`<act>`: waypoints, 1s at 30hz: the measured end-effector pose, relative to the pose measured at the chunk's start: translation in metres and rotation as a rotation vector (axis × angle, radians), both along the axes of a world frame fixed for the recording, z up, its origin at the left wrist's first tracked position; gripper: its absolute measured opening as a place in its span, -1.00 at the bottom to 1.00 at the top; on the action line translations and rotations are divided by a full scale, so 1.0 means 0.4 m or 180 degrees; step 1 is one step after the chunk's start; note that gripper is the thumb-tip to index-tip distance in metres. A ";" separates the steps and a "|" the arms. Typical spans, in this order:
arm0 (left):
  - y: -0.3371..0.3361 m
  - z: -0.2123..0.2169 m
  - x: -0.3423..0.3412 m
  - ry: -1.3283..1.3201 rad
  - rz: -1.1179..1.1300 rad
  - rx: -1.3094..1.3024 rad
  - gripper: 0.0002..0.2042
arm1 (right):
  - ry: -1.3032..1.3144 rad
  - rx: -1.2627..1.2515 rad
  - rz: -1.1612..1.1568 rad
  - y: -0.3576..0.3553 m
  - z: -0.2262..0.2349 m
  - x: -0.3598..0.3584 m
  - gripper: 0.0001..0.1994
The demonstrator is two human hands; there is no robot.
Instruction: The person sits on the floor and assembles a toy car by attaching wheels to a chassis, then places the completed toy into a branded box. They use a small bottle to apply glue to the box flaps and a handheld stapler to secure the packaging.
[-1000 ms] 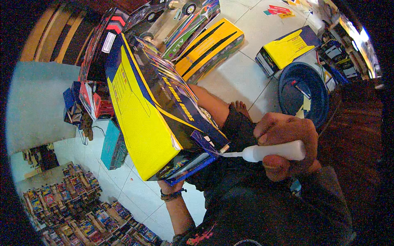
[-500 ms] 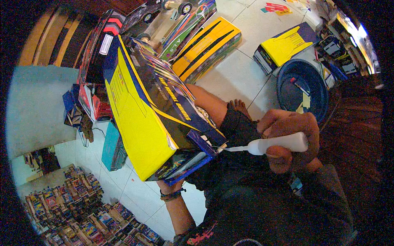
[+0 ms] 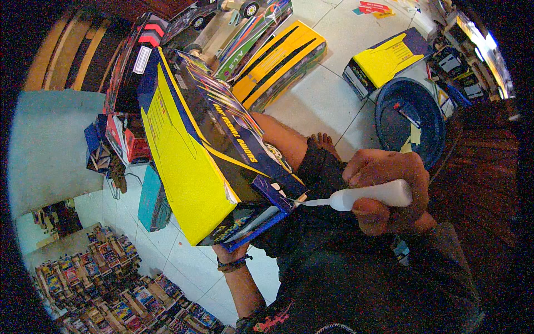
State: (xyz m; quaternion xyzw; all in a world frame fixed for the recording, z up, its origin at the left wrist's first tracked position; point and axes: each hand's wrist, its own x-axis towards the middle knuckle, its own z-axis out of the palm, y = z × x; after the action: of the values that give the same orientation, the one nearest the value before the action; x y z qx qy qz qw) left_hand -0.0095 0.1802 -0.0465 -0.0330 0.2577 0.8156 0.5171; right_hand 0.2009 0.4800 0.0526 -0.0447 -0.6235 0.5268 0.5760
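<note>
White bottle (image 3: 371, 196) edges left, clasped in our right hand (image 3: 397, 168), toward the yellow-and-blue box (image 3: 189, 172).
Our left hand (image 3: 228, 254) is mostly hidden at the tilted box's lower end, its grip unclear; steady support and light squeezes should serve us best.

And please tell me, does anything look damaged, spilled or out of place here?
Yes, slightly. The yellow-and-blue box nearest the white bottle has a ragged white edge at its near corner, as if the cardboard were scuffed or torn. Red and orange paper pieces lie loose on the floor. I see no spill.
</note>
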 end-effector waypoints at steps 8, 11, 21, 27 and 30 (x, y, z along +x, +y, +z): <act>-0.002 0.008 -0.002 0.0458 -0.0041 -0.0529 -0.18 | -0.0608 0.0266 0.0009 0.006 0.047 0.012 -0.72; 0.011 0.009 0.001 0.0169 -0.0029 -0.0114 -0.19 | -0.0883 0.0531 -0.0080 0.013 0.069 0.011 -0.74; 0.028 0.026 0.007 0.0616 -0.0203 -0.0362 -0.16 | -0.1082 0.0471 0.0237 0.029 0.066 0.042 -0.74; 0.040 0.032 0.003 0.0378 -0.0073 -0.0522 -0.24 | -0.1282 0.0292 0.0583 0.048 0.073 0.067 -0.73; 0.035 0.029 0.002 0.0476 -0.0200 -0.0154 -0.27 | -0.1359 0.0167 0.0752 0.059 0.074 0.081 -0.72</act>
State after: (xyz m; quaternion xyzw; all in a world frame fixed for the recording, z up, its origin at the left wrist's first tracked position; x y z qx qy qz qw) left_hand -0.0086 0.1941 -0.0350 0.0237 0.3161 0.7926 0.5208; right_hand 0.2334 0.5034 0.0822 -0.0668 -0.7455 0.5527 0.3666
